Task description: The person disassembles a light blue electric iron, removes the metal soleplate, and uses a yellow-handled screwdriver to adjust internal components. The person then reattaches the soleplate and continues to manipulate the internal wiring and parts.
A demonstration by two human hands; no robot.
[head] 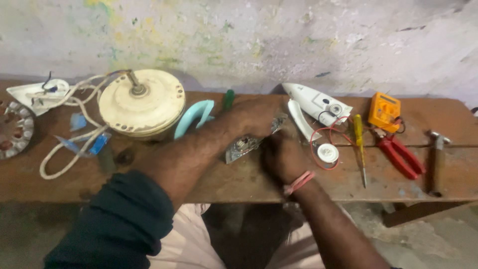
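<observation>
Near the middle of the worn brown wooden surface (239, 182), a flat grey metal soleplate of a clothes iron (244, 145) is seen lying tilted, its pointed end toward the wall. The left hand (254, 117) is laid over its far end, fingers curled down on it, though the fingertips are hidden and the grip cannot be judged fully. The right hand (281, 157) is closed against the plate's near right edge; whatever is pinched in it is hidden by the knuckles. A pink band (298, 183) is worn on that wrist.

Behind the left forearm, a pale blue curved plastic handle (193, 117) and a green screwdriver handle (228, 99) are partly covered. A cream round fan motor housing (142, 103) with white cord stands to the left. At the left frame edge, a perforated metal disc (14, 130) is cut off.

To the right lie a white plastic iron shell (318, 103), a white round dial on red wire (327, 153), a yellow-handled screwdriver (359, 144), an orange multimeter (384, 110), red-handled pliers (401, 155) and a hammer (438, 159). Bare wood is left along the front edge before the hands.
</observation>
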